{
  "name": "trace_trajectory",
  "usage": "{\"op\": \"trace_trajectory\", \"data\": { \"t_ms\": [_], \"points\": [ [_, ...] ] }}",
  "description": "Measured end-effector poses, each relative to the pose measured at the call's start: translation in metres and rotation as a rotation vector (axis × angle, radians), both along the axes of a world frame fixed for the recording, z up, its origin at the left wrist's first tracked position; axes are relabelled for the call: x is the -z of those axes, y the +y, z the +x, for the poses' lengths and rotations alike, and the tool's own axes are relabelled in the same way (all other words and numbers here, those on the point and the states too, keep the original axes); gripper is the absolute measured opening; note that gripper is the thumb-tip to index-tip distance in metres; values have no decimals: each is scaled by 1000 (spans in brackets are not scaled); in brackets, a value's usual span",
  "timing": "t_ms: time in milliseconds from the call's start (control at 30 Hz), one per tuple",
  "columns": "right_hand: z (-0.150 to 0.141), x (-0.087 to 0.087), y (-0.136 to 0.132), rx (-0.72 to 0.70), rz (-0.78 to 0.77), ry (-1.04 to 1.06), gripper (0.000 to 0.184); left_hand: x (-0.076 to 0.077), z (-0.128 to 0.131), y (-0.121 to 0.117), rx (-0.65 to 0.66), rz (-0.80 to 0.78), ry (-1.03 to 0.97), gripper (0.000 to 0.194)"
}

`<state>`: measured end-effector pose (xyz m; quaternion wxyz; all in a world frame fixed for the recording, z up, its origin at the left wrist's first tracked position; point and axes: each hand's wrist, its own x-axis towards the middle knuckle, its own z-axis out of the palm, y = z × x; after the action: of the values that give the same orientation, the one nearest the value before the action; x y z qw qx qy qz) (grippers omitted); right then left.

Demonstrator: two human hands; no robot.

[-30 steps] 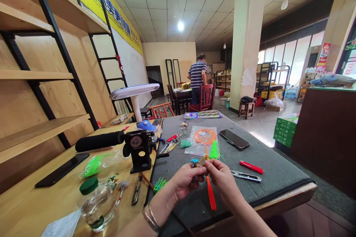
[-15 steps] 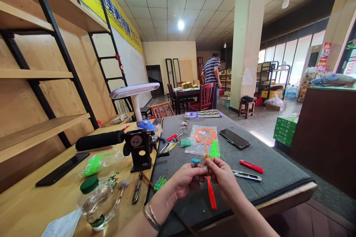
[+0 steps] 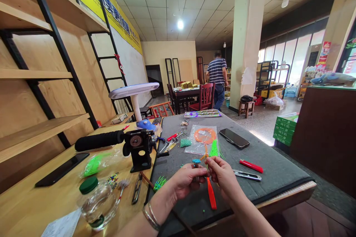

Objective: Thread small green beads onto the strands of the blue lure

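My left hand (image 3: 187, 178) is closed, thumb and fingers pinched together. A small blue-tipped bundle (image 3: 196, 160) pokes up just above its fingers and seems held in it; its lower part is hidden. Against those fingertips my right hand (image 3: 221, 172) pinches what looks like a thin green strand (image 3: 207, 164). Just beyond the hands lies a bunch of bright green strands (image 3: 214, 149), beside a clear plastic bag (image 3: 191, 149) with an orange coil (image 3: 205, 136). An orange-red handled tool (image 3: 211, 194) lies below the hands on the grey mat (image 3: 272, 172).
Right of my hands are a red-handled tool (image 3: 251, 166), a metal clipper (image 3: 247, 175) and a phone (image 3: 234, 138). Leftward stand a black hand-cranked device (image 3: 139, 150) and a green-capped bottle (image 3: 97, 203). Turquoise beads (image 3: 185, 143) lie on the mat. A person (image 3: 217, 76) is in the background.
My hands stay nearly in place, the fingertips shifting only slightly. In the background the person has moved a little to the right.
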<state>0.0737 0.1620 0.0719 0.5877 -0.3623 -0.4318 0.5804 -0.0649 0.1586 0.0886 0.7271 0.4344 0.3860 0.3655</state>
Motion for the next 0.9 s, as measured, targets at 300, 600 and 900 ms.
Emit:
{"op": "trace_trajectory", "data": {
  "t_ms": [300, 600, 900],
  "points": [
    [2, -3, -1, -4, -27, 54, 40, -5, 1, -3, -15, -15, 24, 35],
    [11, -6, 0, -16, -36, -18, 44, -9, -1, -3, -20, 41, 37, 38],
    [8, -11, -4, -90, 54, -237, 37, -4, 1, -4, 11, 127, 142, 40]
  ]
}}
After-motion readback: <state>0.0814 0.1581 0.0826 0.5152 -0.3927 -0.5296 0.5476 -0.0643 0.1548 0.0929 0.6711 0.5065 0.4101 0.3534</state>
